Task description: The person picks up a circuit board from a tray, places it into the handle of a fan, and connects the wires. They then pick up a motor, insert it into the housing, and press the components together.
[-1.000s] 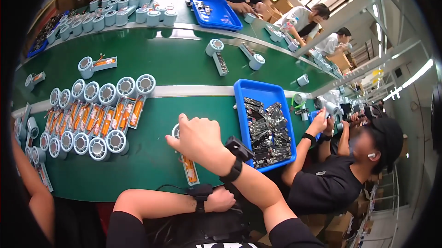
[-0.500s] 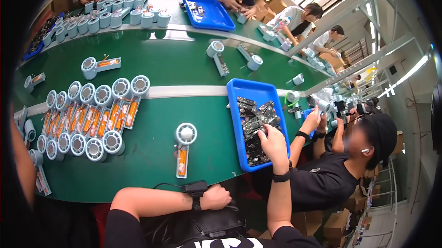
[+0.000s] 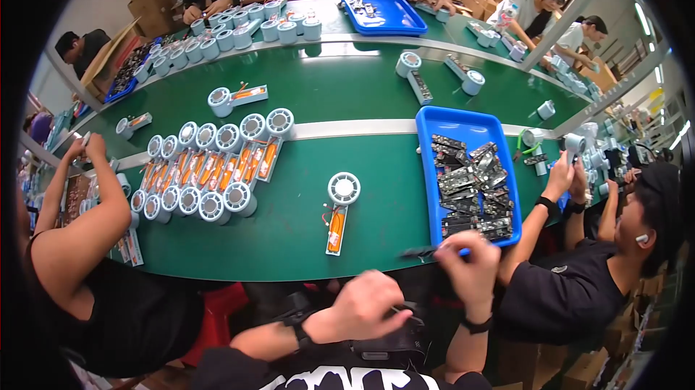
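Observation:
My right hand is just off the near edge of a blue tray, pinching a dark narrow circuit board that sticks out to the left, blurred by motion. Many similar circuit boards lie heaped inside the tray. My left hand hovers at the table's near edge, its fingers smeared by motion; whether it holds anything is unclear. Beyond it, a single light-blue handheld fan body lies with its round head away from me and an orange battery in its open handle.
To the left, fan bodies with orange batteries lie in two facing rows. A metal strip divides the green table. More fan parts lie beyond it. Co-workers sit on both sides and opposite; one's hand is near the tray's right.
My right hand has come out of the tray toward me with a circuit board. My left hand has lifted and moved toward it. The view has swung left, showing the left co-worker's arms.

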Tool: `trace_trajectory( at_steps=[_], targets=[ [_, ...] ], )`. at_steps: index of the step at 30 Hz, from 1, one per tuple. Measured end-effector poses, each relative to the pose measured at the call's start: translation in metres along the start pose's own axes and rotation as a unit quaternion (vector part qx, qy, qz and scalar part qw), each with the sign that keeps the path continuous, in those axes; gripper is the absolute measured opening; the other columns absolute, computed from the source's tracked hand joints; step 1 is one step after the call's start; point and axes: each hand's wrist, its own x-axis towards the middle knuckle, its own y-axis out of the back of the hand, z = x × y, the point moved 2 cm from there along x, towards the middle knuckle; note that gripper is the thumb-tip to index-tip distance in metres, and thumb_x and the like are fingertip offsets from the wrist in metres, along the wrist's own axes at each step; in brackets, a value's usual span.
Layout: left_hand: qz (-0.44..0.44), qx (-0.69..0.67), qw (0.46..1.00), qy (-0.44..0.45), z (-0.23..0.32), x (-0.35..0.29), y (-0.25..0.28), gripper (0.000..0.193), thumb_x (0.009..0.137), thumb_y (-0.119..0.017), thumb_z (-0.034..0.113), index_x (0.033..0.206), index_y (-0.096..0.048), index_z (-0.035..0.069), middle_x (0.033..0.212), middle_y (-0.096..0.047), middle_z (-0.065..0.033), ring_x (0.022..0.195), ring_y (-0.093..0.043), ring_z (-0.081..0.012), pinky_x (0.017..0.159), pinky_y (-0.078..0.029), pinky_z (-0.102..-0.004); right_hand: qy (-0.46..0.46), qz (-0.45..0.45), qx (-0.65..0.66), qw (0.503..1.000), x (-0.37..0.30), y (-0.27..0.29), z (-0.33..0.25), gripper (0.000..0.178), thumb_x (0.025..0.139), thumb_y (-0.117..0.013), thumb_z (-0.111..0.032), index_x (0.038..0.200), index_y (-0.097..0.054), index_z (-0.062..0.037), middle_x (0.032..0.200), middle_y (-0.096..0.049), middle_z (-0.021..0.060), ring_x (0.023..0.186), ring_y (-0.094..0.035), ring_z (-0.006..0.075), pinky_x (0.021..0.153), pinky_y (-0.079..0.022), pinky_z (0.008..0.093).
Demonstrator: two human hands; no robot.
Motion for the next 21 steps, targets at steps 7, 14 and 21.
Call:
trace_trajectory(
  at_steps=[7,14,21],
  targets=[
    [0.113,-0.045,0.959,0.255,-0.023,-0.065,0.011,0.038,0.079,-0.081,0.008,0.104,-0.052,0.003,0.090,-0.066,-0.0097,0.072,-0.064,-0.0208,0.069,-0.053,-0.0296,0.075,-0.193,0.190,0.960,-0.026,-0.117,-0.008,0.021,0.074,-0.082,-0.001,0.090,-0.069,-0.0015,0.088,-0.067,0.0085,0.070,-0.064,0.0159,0.059,-0.051,0.0271],
    [0.113,-0.267,0.835,0.468,-0.036,-0.125,0.007,0.026,0.088,-0.073,0.005,0.098,-0.049,0.004,0.083,-0.061,-0.0032,0.070,-0.056,-0.0069,0.061,-0.046,-0.0222,0.107,-0.273,0.223,0.930,-0.037,-0.139,-0.005,0.016,0.082,-0.077,-0.007,0.093,-0.067,-0.0002,0.089,-0.066,0.0097,0.070,-0.063,0.0179,0.062,-0.052,0.0286],
    [0.260,-0.112,0.882,0.377,-0.087,-0.084,0.054,0.025,0.091,-0.069,0.004,0.086,-0.045,0.008,0.071,-0.045,0.0063,0.063,-0.041,-0.0009,0.054,-0.034,-0.0203,-0.090,-0.139,0.156,0.974,-0.008,-0.130,0.052,0.008,0.086,-0.071,-0.006,0.088,-0.067,0.0005,0.074,-0.066,0.0080,0.063,-0.063,0.0152,0.059,-0.051,0.0293]
  ],
)
